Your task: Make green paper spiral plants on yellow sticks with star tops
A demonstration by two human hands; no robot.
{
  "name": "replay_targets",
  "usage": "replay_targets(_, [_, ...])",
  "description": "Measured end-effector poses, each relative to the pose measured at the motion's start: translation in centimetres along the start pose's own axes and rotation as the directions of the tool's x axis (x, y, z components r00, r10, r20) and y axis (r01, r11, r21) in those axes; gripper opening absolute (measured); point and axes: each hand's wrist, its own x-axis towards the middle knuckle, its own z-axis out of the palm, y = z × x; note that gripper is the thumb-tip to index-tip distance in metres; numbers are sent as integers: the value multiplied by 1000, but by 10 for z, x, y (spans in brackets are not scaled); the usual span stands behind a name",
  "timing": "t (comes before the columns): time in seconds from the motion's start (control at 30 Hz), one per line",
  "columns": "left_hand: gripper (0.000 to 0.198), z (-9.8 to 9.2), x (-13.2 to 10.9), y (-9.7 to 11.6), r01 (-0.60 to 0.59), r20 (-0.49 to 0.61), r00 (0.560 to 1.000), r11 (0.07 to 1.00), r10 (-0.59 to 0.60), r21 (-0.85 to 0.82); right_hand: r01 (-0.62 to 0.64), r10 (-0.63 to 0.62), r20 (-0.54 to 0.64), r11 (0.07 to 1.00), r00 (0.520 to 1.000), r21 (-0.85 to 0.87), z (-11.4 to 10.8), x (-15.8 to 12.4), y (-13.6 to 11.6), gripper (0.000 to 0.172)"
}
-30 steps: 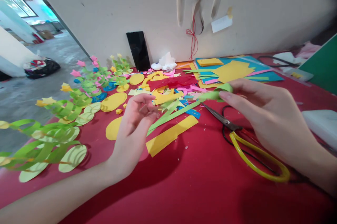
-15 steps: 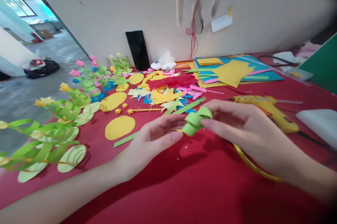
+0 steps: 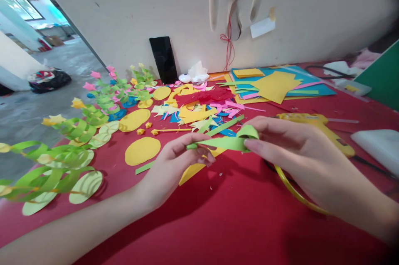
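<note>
A green paper strip (image 3: pixel 224 142) stretches between my two hands above the red table (image 3: pixel 237 223). My left hand (image 3: pixel 174 165) pinches its left end with the fingers closed. My right hand (image 3: pixel 289 148) pinches the right end, where the strip curls into a loop. A yellow paper strip (image 3: pixel 193 170) lies on the table under my left hand. The yellow handle loop of the scissors (image 3: pixel 296 194) shows below my right hand.
A yellow glue gun (image 3: pixel 321 126) lies behind my right hand. Yellow paper ovals (image 3: pixel 142 150), coloured scraps (image 3: pixel 199 109) and stacked sheets (image 3: pixel 274 84) cover the middle and back. Green curled paper plants (image 3: pixel 59 161) stand along the left edge. A black phone (image 3: pixel 163 59) leans on the wall.
The green strip was a rolled curl in my right hand half a second ago. It is now pulled out flat, with my left hand gripping its free end.
</note>
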Motion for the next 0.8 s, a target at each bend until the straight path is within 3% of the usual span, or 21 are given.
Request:
replay_targets(0.2, [33, -3, 0, 0, -105, -6, 994, 994, 105, -29, -79, 94, -93, 985, 991, 154, -9, 5, 0, 7])
replay_targets(0.4, [35, -1, -2, 3, -193, 32, 980, 979, 195, -68, -140, 179, -78, 924, 981, 355, -10, 12, 7, 8])
replay_targets(0.67, [24, -1, -7, 7, -181, 19, 983, 983, 182, -13, -191, 233, -64, 904, 970, 383, -13, 13, 12, 8])
replay_targets(0.8, [21, -1, -3, 6, -169, -36, 985, 985, 168, -21, -176, 225, -118, 929, 967, 327, -15, 17, 10, 8])
